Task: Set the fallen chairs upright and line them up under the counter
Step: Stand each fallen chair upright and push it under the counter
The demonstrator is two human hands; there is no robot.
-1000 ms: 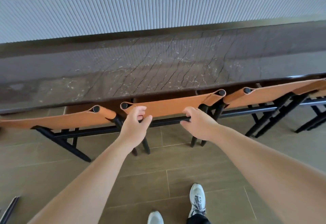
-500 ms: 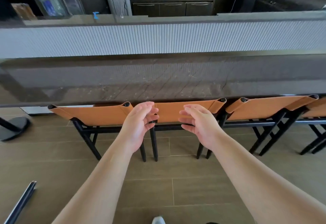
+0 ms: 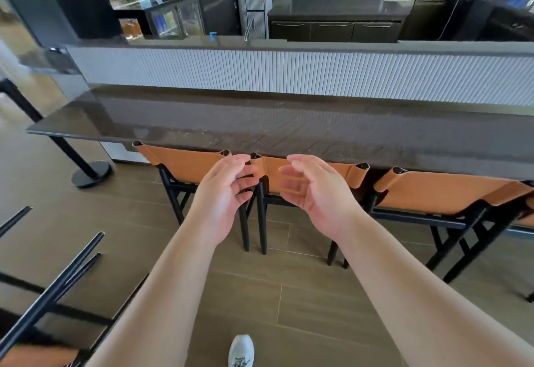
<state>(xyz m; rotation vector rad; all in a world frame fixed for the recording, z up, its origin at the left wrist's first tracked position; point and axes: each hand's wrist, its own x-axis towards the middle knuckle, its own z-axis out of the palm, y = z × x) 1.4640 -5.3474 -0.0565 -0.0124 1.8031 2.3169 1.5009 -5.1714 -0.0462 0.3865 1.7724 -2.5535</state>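
Chair legs (image 3: pixel 52 288), black and lying slantwise over the floor (image 3: pixel 289 303) at the lower left corner, with a scrap of tan seat beneath them, look to belong to a fallen chair not yet raised. Further along, three tan-backed chairs stand upright in a row with their backs tucked against the front edge of the counter (image 3: pixel 260 124): the left chair (image 3: pixel 185 161), the middle chair (image 3: pixel 341 174) just beside it (their legs nearly touch), and the right chair (image 3: pixel 445 190) a little apart.

A second ago both hands gripped the top of the middle chair's back; now they have let go and drawn back. The left hand (image 3: pixel 222 196) and right hand (image 3: pixel 320 196) hang in front of that back, palms turned toward each other, fingers loosely spread and holding nothing. I take that to mean this chair is placed, and the fallen one at the left is probably next.

Open floor lies between the person's shoe (image 3: pixel 241 350) and the row. A stanchion base (image 3: pixel 91 174) stands near the counter's left end, so room at that end is limited.
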